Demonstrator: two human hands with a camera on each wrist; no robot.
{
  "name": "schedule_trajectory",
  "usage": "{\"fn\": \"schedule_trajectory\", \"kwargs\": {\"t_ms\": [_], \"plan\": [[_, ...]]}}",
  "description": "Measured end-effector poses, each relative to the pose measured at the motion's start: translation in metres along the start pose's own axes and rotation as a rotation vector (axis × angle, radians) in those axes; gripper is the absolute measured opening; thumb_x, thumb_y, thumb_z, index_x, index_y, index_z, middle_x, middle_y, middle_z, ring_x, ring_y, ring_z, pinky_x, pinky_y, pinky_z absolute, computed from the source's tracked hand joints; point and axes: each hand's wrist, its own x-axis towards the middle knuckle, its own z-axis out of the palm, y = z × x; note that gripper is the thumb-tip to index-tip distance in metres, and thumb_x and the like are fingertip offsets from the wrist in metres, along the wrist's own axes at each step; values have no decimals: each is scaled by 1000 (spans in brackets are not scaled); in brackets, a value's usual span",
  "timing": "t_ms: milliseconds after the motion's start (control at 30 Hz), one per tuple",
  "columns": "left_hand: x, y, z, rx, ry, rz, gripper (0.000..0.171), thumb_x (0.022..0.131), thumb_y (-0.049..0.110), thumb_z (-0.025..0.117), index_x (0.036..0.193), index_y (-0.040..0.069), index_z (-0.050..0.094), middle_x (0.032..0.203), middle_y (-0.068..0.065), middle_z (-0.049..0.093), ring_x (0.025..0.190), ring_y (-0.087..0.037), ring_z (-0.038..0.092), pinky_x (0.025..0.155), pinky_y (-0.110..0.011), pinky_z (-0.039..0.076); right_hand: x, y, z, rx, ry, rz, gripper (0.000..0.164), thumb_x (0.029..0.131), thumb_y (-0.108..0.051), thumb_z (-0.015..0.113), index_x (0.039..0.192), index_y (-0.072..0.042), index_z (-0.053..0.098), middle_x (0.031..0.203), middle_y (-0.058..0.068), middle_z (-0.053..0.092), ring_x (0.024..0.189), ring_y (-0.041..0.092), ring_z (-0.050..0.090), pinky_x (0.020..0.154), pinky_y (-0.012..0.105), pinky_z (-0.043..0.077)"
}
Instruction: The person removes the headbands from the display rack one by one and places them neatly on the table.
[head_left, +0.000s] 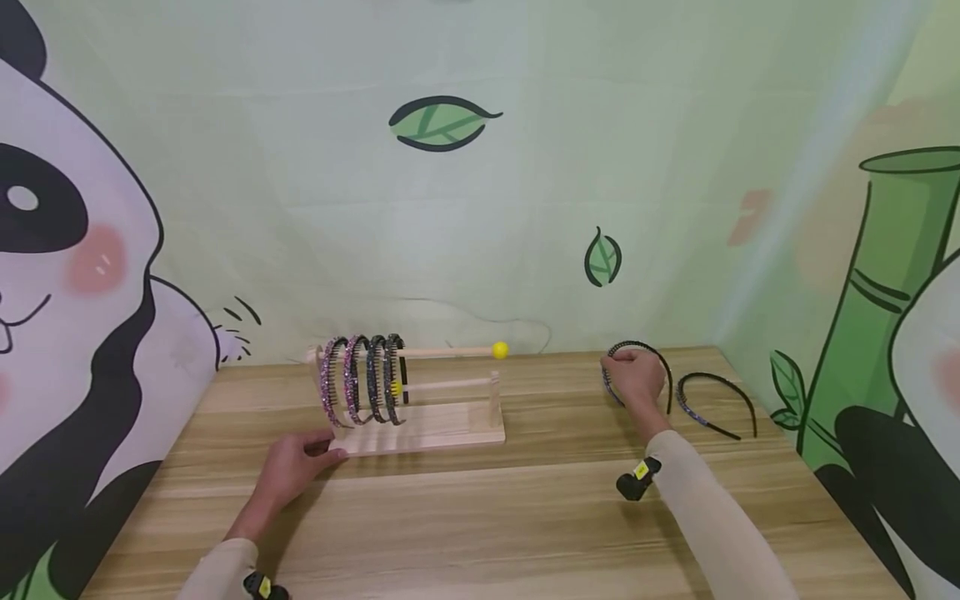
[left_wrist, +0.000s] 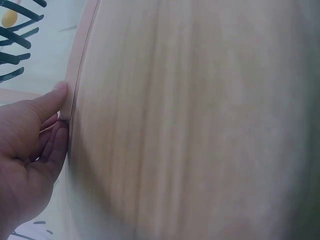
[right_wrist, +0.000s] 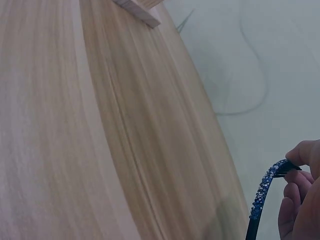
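Observation:
A wooden rack (head_left: 450,425) stands left of centre, with several glittery headbands (head_left: 372,379) hanging on its upper rod, pink-purple on the left and dark on the right. My left hand (head_left: 296,462) grips the front left corner of the rack's base; in the left wrist view the thumb and fingers of that hand (left_wrist: 30,145) pinch the base edge. On the right, my right hand (head_left: 636,375) pinches a black headband with blue-silver glitter (right_wrist: 265,187) between thumb and fingers. Another glittery dark headband (head_left: 708,421) lies on the table just right of that hand.
A yellow ball (head_left: 500,350) caps the upper rod's right end, and a second yellow ball (head_left: 397,388) sits on the lower rod. The wood-grain table (head_left: 480,525) ends at a printed backdrop (head_left: 480,250) close behind the rack.

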Motion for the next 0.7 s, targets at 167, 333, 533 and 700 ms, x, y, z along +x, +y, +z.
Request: {"fn": "schedule_trajectory", "kwargs": {"t_ms": [167,333,533,700], "plan": [[0,1,0,-5,-2,-8,50,91,28,79,125,-6,68,125,-24,69,118,-40,65,99,-54,52,1,6,1,-2,-4,-12,22,89,-25,78,94,-4,77,103,16,75,99,34,65,96,50,49],[-1,1,0,1,-2,-11,50,92,28,79,125,-6,68,125,-23,69,118,-39,66,99,-54,52,1,10,3,-22,1,-44,19,89,-23,78,92,-4,77,99,15,76,98,35,65,96,52,47],[-1,1,0,-12,2,-12,49,91,27,80,125,-6,69,123,-23,70,117,-38,66,98,-53,53,2,16,7,-57,-1,-26,20,89,-25,77,92,-4,77,99,15,76,98,35,66,95,52,48],[-1,0,0,-12,3,-8,50,91,28,80,125,-7,68,123,-23,70,117,-39,66,98,-54,53,4,19,9,-54,-5,-9,22,88,-26,77,92,-5,77,100,15,76,100,36,66,97,53,47]]}}
